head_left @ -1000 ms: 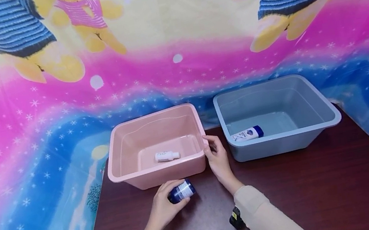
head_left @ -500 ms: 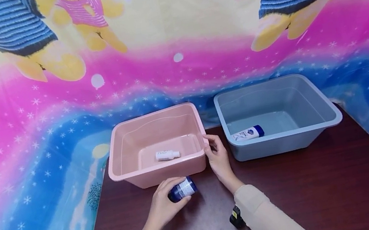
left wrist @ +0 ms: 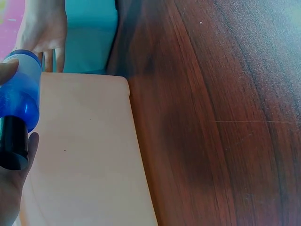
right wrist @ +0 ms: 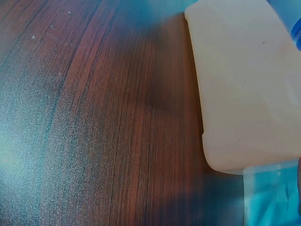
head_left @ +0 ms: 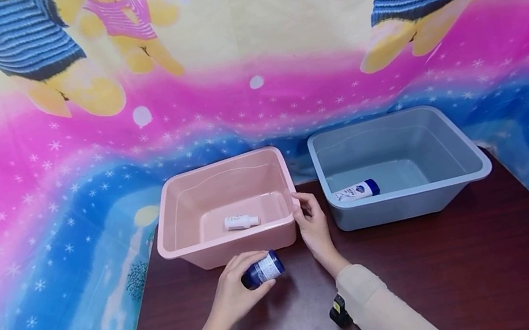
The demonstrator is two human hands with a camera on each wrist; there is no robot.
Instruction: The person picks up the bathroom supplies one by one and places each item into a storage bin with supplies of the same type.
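My left hand (head_left: 235, 289) grips a small blue bottle (head_left: 267, 268) with a white label. It is tilted close to the front of the pink plastic basin (head_left: 236, 248). In the left wrist view the bottle's black cap (left wrist: 13, 143) points down past the palm. My right hand (head_left: 314, 227) holds the basin's right rim between bent fingers and thumb. A small white bottle (head_left: 241, 222) lies on its side inside the pink basin. To the right, a white bottle with a dark blue cap (head_left: 355, 191) lies in the blue-grey basin (head_left: 397, 207).
Both basins stand side by side at the back of a dark red-brown wooden table (head_left: 460, 266), a narrow gap between them. A printed cloth (head_left: 255, 108) with bears and snowflakes hangs behind and along the sides. Each wrist wears a black camera (head_left: 338, 311).
My left hand has shifted very slightly up with the blue bottle still in its grip. The right hand stays at the rim, and the whole view has drifted a little.
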